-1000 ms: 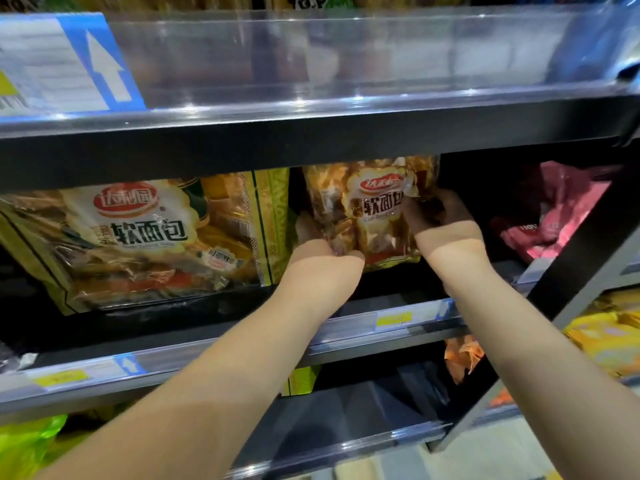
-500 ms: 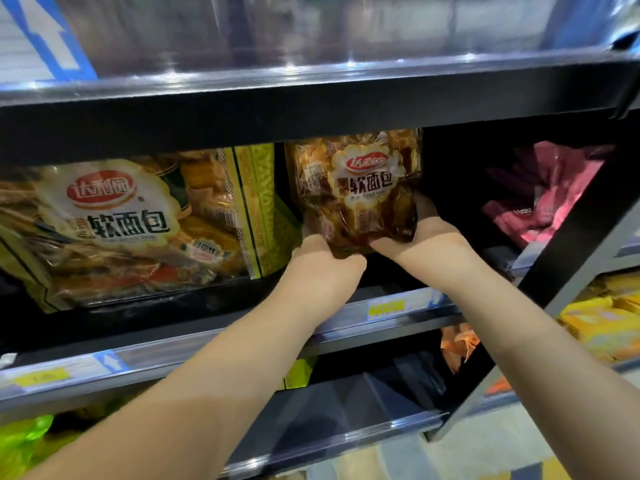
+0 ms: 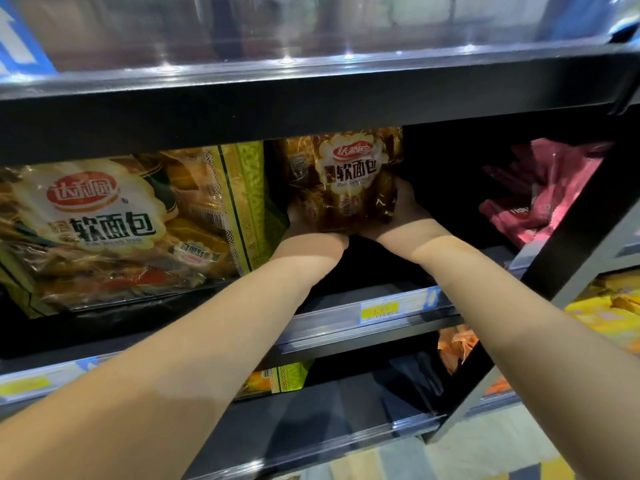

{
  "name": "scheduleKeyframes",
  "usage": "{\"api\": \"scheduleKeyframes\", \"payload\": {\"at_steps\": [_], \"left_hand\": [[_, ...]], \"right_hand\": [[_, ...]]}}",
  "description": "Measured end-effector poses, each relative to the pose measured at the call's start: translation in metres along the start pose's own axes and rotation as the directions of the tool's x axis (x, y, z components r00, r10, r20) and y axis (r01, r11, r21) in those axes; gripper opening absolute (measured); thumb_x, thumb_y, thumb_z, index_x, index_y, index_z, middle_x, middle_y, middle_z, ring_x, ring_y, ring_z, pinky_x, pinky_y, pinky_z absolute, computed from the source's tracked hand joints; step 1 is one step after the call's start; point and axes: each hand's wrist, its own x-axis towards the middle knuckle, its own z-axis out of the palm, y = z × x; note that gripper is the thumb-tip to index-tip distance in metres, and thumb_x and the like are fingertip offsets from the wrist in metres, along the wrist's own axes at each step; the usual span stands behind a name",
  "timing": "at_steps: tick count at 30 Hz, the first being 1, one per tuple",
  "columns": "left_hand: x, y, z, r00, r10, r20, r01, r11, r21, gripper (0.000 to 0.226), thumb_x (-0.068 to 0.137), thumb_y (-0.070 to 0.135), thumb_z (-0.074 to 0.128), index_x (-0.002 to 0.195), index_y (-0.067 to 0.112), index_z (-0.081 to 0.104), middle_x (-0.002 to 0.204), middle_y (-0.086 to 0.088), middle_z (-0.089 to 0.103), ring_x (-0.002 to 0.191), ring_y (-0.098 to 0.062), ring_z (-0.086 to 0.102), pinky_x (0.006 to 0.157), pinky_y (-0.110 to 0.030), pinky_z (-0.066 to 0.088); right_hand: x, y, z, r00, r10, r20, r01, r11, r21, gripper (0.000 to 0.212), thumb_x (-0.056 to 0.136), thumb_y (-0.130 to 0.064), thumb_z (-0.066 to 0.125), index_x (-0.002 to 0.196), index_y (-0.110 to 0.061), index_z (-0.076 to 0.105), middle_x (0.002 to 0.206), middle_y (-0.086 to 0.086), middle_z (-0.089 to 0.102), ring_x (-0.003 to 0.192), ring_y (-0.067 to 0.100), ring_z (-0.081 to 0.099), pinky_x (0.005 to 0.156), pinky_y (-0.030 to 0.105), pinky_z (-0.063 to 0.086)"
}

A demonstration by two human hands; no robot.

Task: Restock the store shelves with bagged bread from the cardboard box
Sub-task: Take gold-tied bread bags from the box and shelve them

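Note:
A clear bag of soft bread [image 3: 346, 178] with a red logo stands upright deep in the middle shelf [image 3: 367, 317]. My left hand [image 3: 304, 233] grips its lower left corner. My right hand [image 3: 401, 216] cups its lower right side, fingers curled behind the bag. A bigger bag of the same bread [image 3: 114, 226] lies to the left on the same shelf, its front facing me. The cardboard box is out of view.
Pink bags [image 3: 540, 195] sit at the right of the shelf. A black upright post [image 3: 554, 271] slants down the right side. Yellow packs [image 3: 609, 313] lie beyond it. The shelf above [image 3: 311, 98] overhangs closely. A lower shelf holds orange and green packs.
Both hands have slid from the bag's sides to its bottom and pushed it up and deeper into the shelf. The camera has moved closer.

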Motion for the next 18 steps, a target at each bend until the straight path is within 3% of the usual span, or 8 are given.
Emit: {"api": "scheduleKeyframes", "payload": {"at_steps": [5,6,8,10,11,13,15,18], "left_hand": [[-0.012,-0.003,-0.004,0.991,0.131,-0.031,-0.127,0.986,0.104,0.07,0.103,0.027,0.059,0.16,0.017,0.019,0.154,-0.008,0.045,0.135,-0.03,0.05,0.094,-0.024,0.039],[-0.018,-0.003,-0.006,0.991,0.131,-0.021,-0.127,0.983,0.134,0.069,0.102,0.028,0.058,0.16,0.017,0.02,0.151,-0.009,0.047,0.132,-0.031,0.052,0.094,-0.025,0.042],[-0.033,-0.001,-0.01,0.993,0.115,0.021,-0.117,0.968,0.224,0.053,0.102,0.031,0.055,0.149,0.009,0.042,0.128,-0.011,0.06,0.119,-0.033,0.06,0.087,-0.027,0.048],[-0.046,-0.001,-0.015,0.99,0.143,0.016,-0.142,0.947,0.287,0.031,0.102,0.032,0.053,0.117,0.005,0.058,0.092,-0.004,0.057,0.094,-0.028,0.06,0.072,-0.026,0.044],[-0.056,0.001,-0.019,0.985,0.172,0.002,-0.165,0.941,0.294,0.024,0.101,0.03,0.054,0.107,0.007,0.055,0.088,-0.003,0.052,0.084,-0.024,0.056,0.066,-0.025,0.042],[-0.076,0.0,-0.029,0.97,0.242,0.006,-0.231,0.915,0.332,0.025,0.1,0.027,0.056,0.118,0.009,0.052,0.109,-0.008,0.055,0.085,-0.019,0.055,0.066,-0.026,0.045],[-0.101,-0.005,-0.045,0.949,0.311,0.042,-0.303,0.871,0.387,0.057,0.101,0.025,0.057,0.151,0.011,0.035,0.145,-0.012,0.045,0.115,-0.024,0.057,0.091,-0.03,0.051],[-0.148,-0.013,-0.073,0.909,0.409,0.084,-0.398,0.787,0.47,0.074,0.101,0.03,0.058,0.163,0.02,0.018,0.164,-0.007,0.027,0.138,-0.027,0.048,0.112,-0.042,0.046]], "right_hand": [[0.01,0.012,0.005,0.999,-0.021,-0.029,0.02,1.0,-0.022,0.127,0.049,-0.074,0.072,0.159,-0.038,0.018,0.161,-0.001,0.037,0.144,0.03,0.043,0.115,0.049,0.04],[0.005,0.01,0.003,1.0,0.009,-0.023,-0.009,1.0,-0.025,0.122,0.055,-0.07,0.075,0.158,-0.038,0.018,0.159,0.0,0.039,0.142,0.03,0.045,0.115,0.047,0.04],[-0.016,-0.003,-0.005,0.997,0.082,0.011,-0.081,0.995,-0.065,0.102,0.077,-0.051,0.079,0.158,-0.033,0.021,0.156,0.004,0.044,0.137,0.032,0.049,0.111,0.04,0.042],[-0.034,-0.008,-0.014,0.992,0.119,0.038,-0.113,0.985,-0.128,0.077,0.089,-0.038,0.074,0.153,-0.02,0.034,0.146,0.011,0.053,0.129,0.033,0.055,0.103,0.037,0.046],[-0.046,-0.011,-0.018,0.993,0.109,0.049,-0.101,0.984,-0.146,0.07,0.092,-0.037,0.071,0.149,-0.014,0.039,0.142,0.012,0.055,0.126,0.033,0.056,0.1,0.037,0.048],[-0.077,-0.017,-0.027,0.997,0.056,0.046,-0.049,0.989,-0.141,0.073,0.092,-0.04,0.07,0.15,-0.013,0.034,0.142,0.01,0.053,0.127,0.03,0.055,0.097,0.035,0.048],[-0.114,-0.027,-0.037,0.998,-0.039,0.051,0.045,0.993,-0.112,0.079,0.091,-0.04,0.071,0.154,-0.019,0.027,0.148,0.008,0.048,0.131,0.024,0.052,0.101,0.035,0.046],[-0.171,-0.049,-0.054,0.981,-0.166,0.1,0.178,0.976,-0.123,0.085,0.093,-0.038,0.069,0.16,-0.027,0.017,0.157,0.002,0.039,0.14,0.016,0.043,0.106,0.03,0.038]]}}
